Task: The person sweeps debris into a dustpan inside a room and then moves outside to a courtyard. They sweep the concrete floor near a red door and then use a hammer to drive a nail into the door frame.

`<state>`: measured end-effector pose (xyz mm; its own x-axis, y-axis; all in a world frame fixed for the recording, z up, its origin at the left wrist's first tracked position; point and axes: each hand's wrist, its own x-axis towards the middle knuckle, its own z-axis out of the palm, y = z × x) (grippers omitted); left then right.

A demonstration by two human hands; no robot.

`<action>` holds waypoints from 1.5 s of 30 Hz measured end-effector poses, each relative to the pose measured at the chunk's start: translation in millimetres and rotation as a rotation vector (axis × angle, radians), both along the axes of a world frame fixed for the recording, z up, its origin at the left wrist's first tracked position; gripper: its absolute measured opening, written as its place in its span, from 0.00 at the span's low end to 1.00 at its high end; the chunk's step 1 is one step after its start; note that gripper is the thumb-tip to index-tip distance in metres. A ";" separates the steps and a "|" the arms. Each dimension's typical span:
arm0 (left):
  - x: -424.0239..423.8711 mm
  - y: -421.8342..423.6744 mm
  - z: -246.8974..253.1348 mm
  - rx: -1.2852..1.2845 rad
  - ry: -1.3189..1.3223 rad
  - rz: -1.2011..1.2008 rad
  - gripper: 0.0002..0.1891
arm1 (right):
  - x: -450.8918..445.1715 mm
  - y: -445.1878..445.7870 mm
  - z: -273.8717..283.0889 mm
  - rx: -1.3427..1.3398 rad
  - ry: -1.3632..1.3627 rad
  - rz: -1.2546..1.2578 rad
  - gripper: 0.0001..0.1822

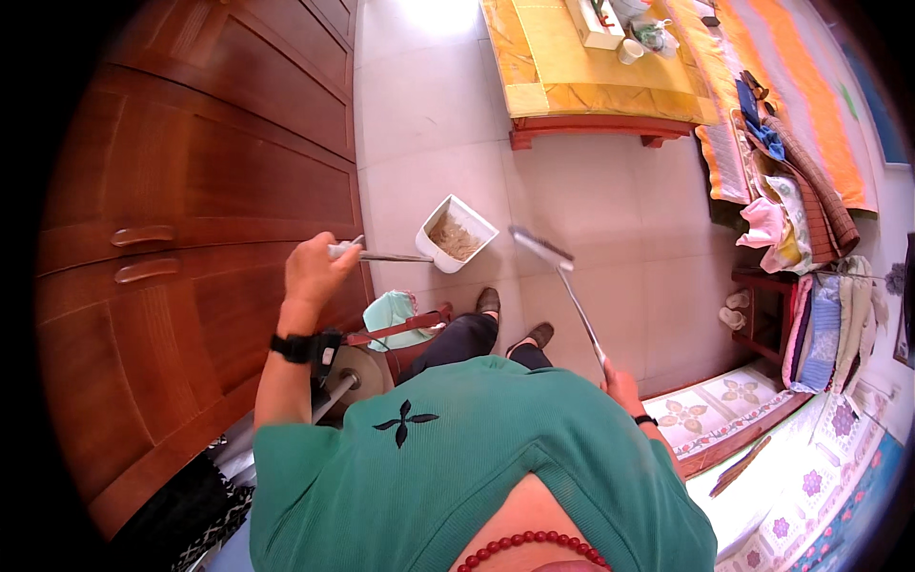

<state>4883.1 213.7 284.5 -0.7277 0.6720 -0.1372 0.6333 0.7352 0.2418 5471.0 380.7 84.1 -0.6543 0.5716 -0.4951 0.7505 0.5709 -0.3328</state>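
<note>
My left hand [319,266] grips the pale end of a long metal handle that runs to a white dustpan [427,244]. Brownish dust and debris [455,237] lie inside the pan, which is ahead of my feet. Held in my right hand [622,388] is the thin metal handle of a broom [541,247]. Its narrow bristled head is to the right of the dustpan, apart from it, and looks slightly blurred. Whether the broom head touches the tiled floor [607,193] I cannot tell.
Wooden cabinets [264,157] line the left side. A low table [607,89] with a yellow cover stands ahead, bearing a cup and a box. To the right are a rolled mat [811,182] and a red stool [765,307]. A mint-green cloth [389,318] hangs near my left leg.
</note>
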 end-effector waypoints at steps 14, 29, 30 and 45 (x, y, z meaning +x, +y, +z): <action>-1.5 -72.2 60.8 0.316 -0.026 0.492 0.20 | -171.2 30.0 -70.6 0.017 -0.159 0.242 0.18; -42.3 -48.0 57.7 0.454 -0.022 0.775 0.18 | -478.6 144.6 -130.1 0.067 0.033 0.123 0.13; -47.6 -42.4 58.3 0.423 0.009 0.779 0.17 | -495.9 153.3 -129.3 0.063 0.046 0.096 0.13; -200.6 93.5 63.6 0.444 -0.170 0.865 0.16 | -736.2 349.7 -150.5 -0.018 0.213 -0.255 0.13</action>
